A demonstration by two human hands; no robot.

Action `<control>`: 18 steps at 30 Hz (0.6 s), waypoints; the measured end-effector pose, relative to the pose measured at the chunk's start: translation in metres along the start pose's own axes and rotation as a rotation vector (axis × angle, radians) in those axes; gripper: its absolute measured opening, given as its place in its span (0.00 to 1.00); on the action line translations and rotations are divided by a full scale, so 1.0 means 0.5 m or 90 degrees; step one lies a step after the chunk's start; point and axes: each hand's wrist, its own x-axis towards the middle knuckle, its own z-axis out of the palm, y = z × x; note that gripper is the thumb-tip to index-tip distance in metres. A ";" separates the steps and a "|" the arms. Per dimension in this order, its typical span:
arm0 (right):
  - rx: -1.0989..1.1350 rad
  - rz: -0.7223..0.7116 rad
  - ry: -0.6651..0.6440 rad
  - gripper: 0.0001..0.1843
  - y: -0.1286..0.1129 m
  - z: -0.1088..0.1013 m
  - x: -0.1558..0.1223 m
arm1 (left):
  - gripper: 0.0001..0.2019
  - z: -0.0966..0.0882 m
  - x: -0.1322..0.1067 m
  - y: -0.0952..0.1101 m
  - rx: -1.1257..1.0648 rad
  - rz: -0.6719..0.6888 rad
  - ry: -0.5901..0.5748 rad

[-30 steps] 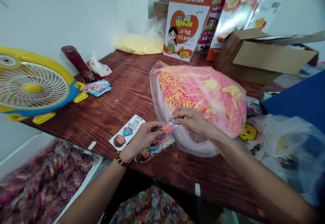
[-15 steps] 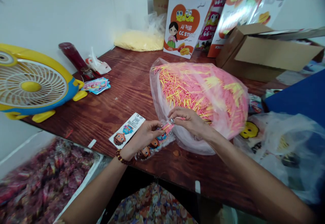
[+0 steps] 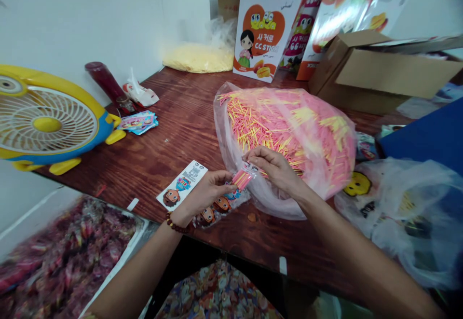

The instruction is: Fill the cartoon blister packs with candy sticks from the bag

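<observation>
My left hand [image 3: 204, 194] is closed on a small printed cartoon packet [image 3: 220, 203] at the table's near edge. My right hand [image 3: 275, 167] pinches a little bundle of pink and yellow sticks [image 3: 241, 179] whose lower end sits in the packet's open top. Just behind both hands lies a big clear bag of pink and yellow sticks [image 3: 289, 131]. A single flat cartoon packet [image 3: 182, 185] lies on the wood to the left of my left hand.
A yellow and blue desk fan [image 3: 47, 123] stands at the left, with a dark red bottle [image 3: 106, 85] and a small stack of packets [image 3: 138, 122] near it. CC Stick cartons [image 3: 265, 24] and an open cardboard box [image 3: 383, 73] line the back. A tray of filled packets [image 3: 61, 261] sits below left.
My right hand has lifted slightly with the stick bundle and the clear packet mouth has opened a little around it. The left hand has stayed in place.
</observation>
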 end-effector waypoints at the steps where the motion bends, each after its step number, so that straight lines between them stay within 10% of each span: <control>1: 0.003 0.005 0.013 0.12 0.000 0.002 0.001 | 0.12 0.001 0.000 0.000 -0.004 -0.003 -0.003; 11: 0.265 0.059 0.233 0.20 0.002 -0.032 0.023 | 0.14 -0.001 0.001 -0.008 -0.125 -0.050 0.027; 18: 0.278 0.159 0.210 0.23 0.046 -0.048 -0.009 | 0.15 0.001 0.004 -0.006 -0.188 -0.056 0.087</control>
